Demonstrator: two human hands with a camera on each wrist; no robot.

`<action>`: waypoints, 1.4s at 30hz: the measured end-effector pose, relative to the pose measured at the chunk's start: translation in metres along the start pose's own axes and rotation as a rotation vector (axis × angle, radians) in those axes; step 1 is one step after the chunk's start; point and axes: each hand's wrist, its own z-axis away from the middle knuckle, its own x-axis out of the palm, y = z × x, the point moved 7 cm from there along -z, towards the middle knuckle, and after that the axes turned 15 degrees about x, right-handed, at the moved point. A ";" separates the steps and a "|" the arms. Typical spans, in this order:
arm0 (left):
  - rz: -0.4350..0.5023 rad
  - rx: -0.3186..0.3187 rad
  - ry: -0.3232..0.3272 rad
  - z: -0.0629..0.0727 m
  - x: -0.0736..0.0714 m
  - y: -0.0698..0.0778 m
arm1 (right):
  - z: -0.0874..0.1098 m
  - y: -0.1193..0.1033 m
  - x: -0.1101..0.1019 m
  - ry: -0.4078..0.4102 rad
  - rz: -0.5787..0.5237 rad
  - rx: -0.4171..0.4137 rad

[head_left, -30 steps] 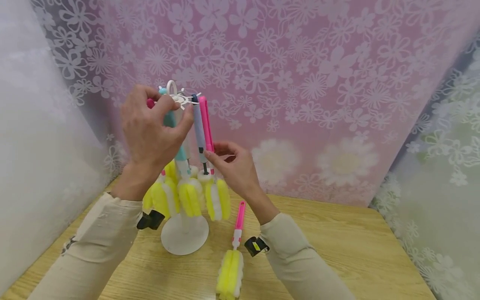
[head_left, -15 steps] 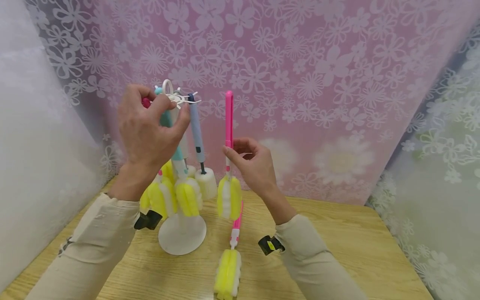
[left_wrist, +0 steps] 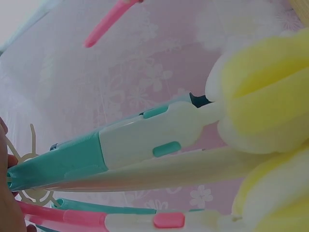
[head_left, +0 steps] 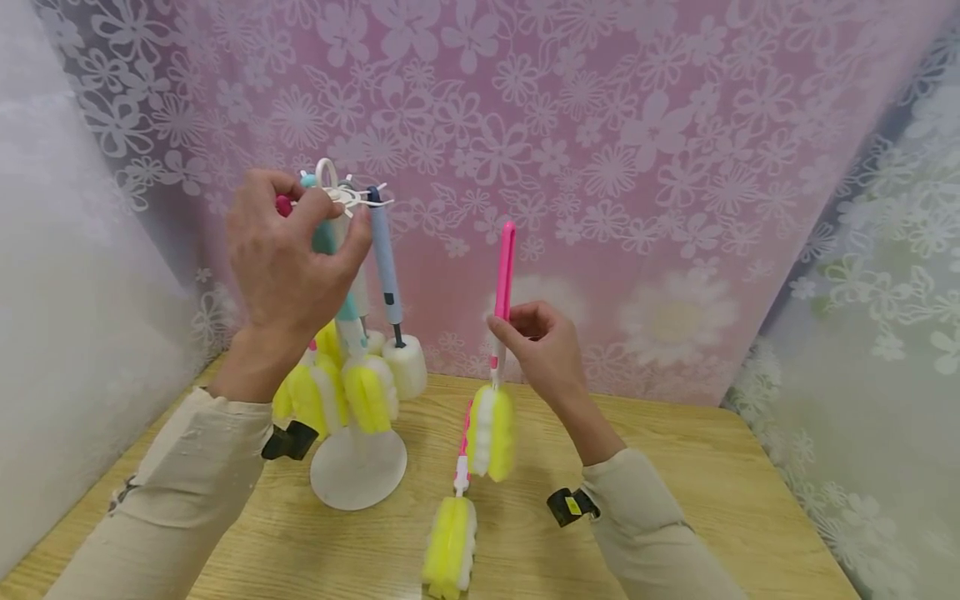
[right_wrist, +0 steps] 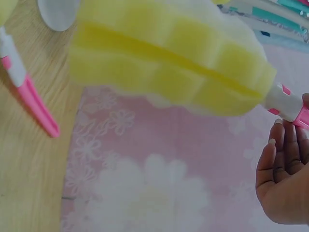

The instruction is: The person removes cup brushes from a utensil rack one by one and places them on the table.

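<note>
Head: I see the right hand (head_left: pixel 543 350) clamped on a pink-handled, yellow-and-white sponge brush (head_left: pixel 490 437), right of the white plastic rack (head_left: pixel 360 475); the left hand (head_left: pixel 288 254) pinches the rack's top. Left wrist: a teal-handled sponge brush (left_wrist: pixel 140 140) hangs. Right wrist: another pink-handled brush (right_wrist: pixel 36 103) lies left.

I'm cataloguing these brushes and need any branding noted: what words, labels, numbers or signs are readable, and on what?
None can be read in any view.
Pink-handled sponge brush in the right hand: no visible lettering.
White brush stand: no visible lettering.
Yellow patch on the black device at the right wrist: too small to tell whether it bears print.
</note>
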 end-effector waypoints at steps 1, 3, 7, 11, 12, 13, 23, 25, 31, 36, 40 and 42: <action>0.000 -0.003 -0.001 0.000 0.000 0.000 | -0.002 0.010 -0.002 0.002 0.003 0.023; -0.002 -0.005 -0.001 0.001 0.001 0.000 | -0.004 0.027 -0.008 0.007 0.013 0.075; -0.005 -0.008 0.001 0.001 0.001 0.000 | -0.001 0.052 -0.018 0.016 0.045 0.173; -0.009 -0.017 0.000 0.001 0.001 -0.001 | 0.003 0.079 -0.023 0.008 0.075 0.259; -0.008 -0.019 -0.001 0.001 0.001 -0.001 | 0.004 0.086 -0.024 0.005 0.082 0.284; -0.010 -0.020 -0.003 0.001 0.001 -0.001 | 0.005 0.094 -0.023 -0.002 0.087 0.306; -0.010 -0.022 -0.018 0.002 0.002 -0.002 | 0.018 0.153 -0.016 -0.044 0.109 0.471; -0.013 -0.023 -0.021 0.002 0.002 -0.002 | 0.020 0.160 -0.014 -0.045 0.123 0.485; -0.022 -0.027 -0.022 0.001 0.002 -0.002 | 0.026 0.176 -0.007 -0.070 0.151 0.523; -0.021 -0.022 -0.026 0.001 0.001 -0.001 | 0.030 0.190 -0.001 -0.097 0.165 0.553; -0.024 -0.017 -0.027 0.001 0.001 -0.001 | 0.031 0.200 0.002 -0.107 0.176 0.568; -0.025 -0.018 -0.025 0.001 0.002 -0.001 | 0.032 0.204 0.003 -0.104 0.194 0.570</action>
